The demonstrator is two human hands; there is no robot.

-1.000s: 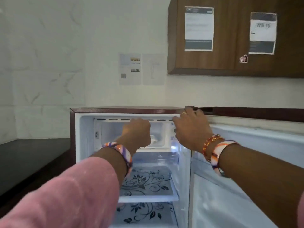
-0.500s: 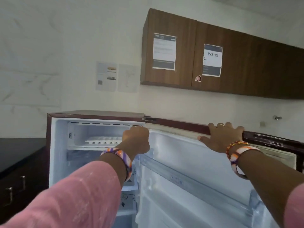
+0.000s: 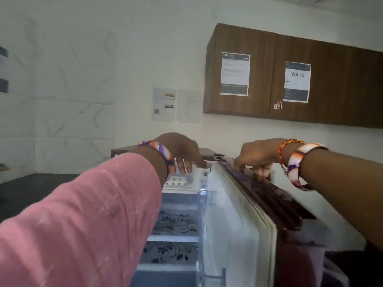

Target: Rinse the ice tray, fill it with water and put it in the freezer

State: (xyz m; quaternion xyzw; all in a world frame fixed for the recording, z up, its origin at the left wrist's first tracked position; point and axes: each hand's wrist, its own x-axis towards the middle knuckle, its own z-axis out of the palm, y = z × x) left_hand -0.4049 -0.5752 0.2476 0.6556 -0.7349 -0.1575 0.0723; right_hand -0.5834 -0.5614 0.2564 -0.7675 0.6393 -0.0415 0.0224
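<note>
The white ice tray (image 3: 178,180) lies inside the freezer compartment (image 3: 198,179) at the top of the small maroon fridge, partly hidden by my left hand. My left hand (image 3: 180,150) hovers in front of the fridge's top edge with its fingers hanging down, holding nothing. My right hand (image 3: 257,155) grips the top edge of the fridge door (image 3: 234,214), fingers curled over it. The door stands partly swung in, its white inner lining facing left.
Below the freezer are lit shelves with a floral pattern (image 3: 174,224). A dark counter (image 3: 31,193) runs to the left of the fridge. A brown wall cabinet (image 3: 335,90) with paper notices hangs up right.
My left hand has come out of the freezer compartment, leaving the tray inside. My right hand has swung the door inward, so the opening is narrower.
</note>
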